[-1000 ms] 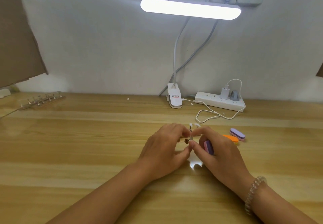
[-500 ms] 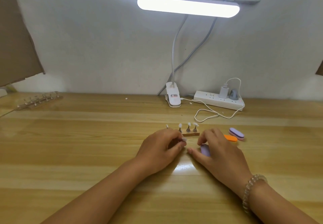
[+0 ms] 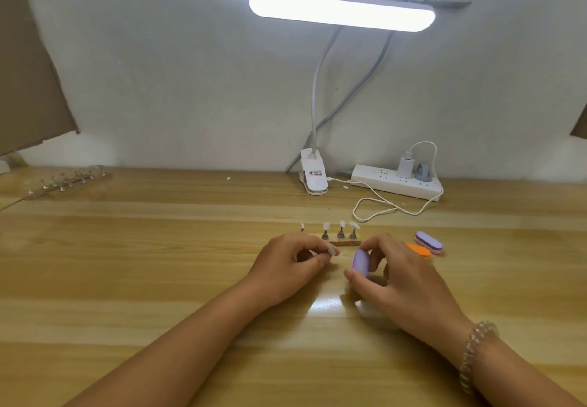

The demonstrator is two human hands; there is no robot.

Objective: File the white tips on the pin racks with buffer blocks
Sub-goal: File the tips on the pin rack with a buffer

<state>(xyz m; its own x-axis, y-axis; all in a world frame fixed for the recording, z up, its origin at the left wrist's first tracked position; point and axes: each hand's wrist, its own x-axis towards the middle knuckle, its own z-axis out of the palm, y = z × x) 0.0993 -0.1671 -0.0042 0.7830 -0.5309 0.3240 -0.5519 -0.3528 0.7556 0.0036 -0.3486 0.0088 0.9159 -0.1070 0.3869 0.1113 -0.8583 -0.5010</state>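
- While both grips rest low on the tabletop, tool and workpiece are each in hand but not touching. I judge this as the moment just ahead of a filing stroke.
- Right grip: thumb and fingers curl round a lilac buffer block, held on end with its broad face turned toward the left grip.
- Left grip: fingers are curled in narrow, pinching a small pale tip at the fingertips. Whether it sits on a pin is hidden by the fingers.
- Block and pinched tip are near each other, with a clear gap between.
- Pin rack lies just beyond the two grips, in the gap between them. It is a short wooden strip with three upright pins, each capped by one of the white tips.
- A lone tip stands beyond the left grip. I cannot tell if it shares that rack, as the hand covers its base.
- A spare purple block and an orange block lie beyond and right of the right grip, the orange one partly behind its fingers.
- A second rack sits far left of the left grip, near the wall, out of play.
- Next move, as I judge it: close the gap, lay the block's face against the tip's edge, and stroke lightly while the left grip holds firm. So small a piece would likely twist or slip under hard pressure.
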